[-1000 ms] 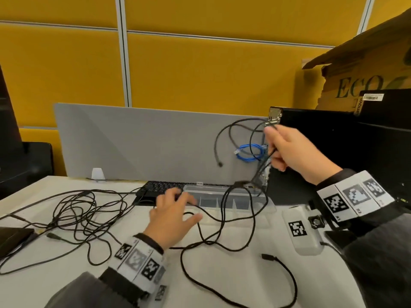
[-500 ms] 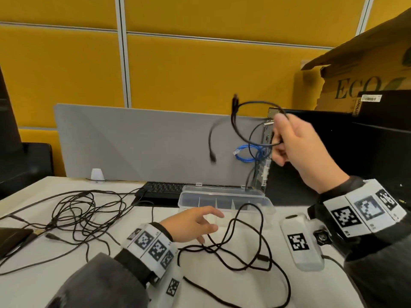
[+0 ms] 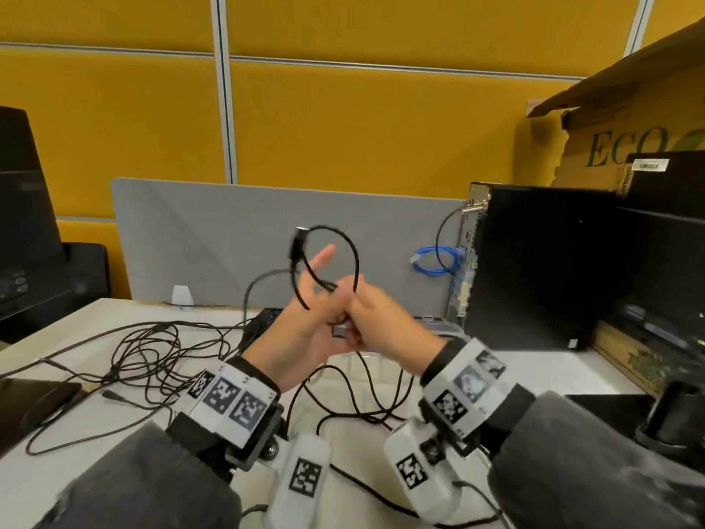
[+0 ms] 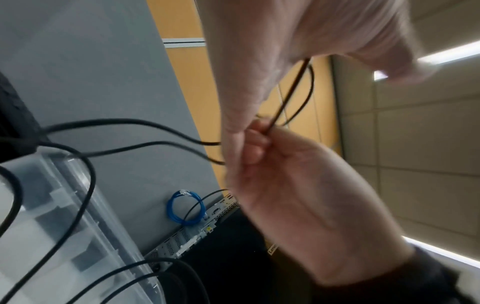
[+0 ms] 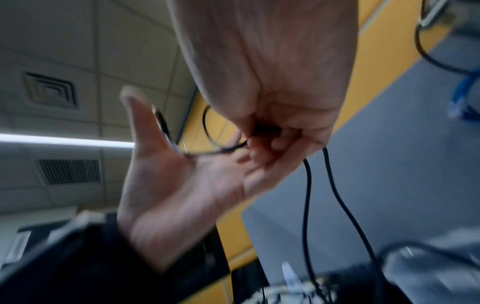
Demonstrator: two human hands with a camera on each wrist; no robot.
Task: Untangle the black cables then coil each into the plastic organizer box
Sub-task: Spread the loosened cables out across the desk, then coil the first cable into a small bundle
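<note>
Both hands meet in the air above the table's middle. My right hand pinches a black cable whose small loop stands above the hands, its plug at the top left. My left hand is open beside it, one finger straight up; the cable crosses its palm. Two strands hang from the right hand to the table. More of this cable lies under the hands. A tangle of black cables lies on the left. The clear organizer box stands open behind the hands, mostly hidden in the head view.
A black computer tower stands at the right, with a coiled blue cable at its back panel. A keyboard lies against the grey divider. Cardboard boxes rise at the far right. A dark flat object lies at the left edge.
My right hand came down and left from the tower with the cable. My left hand rose off the table to meet it. The loop now stands over both hands.
</note>
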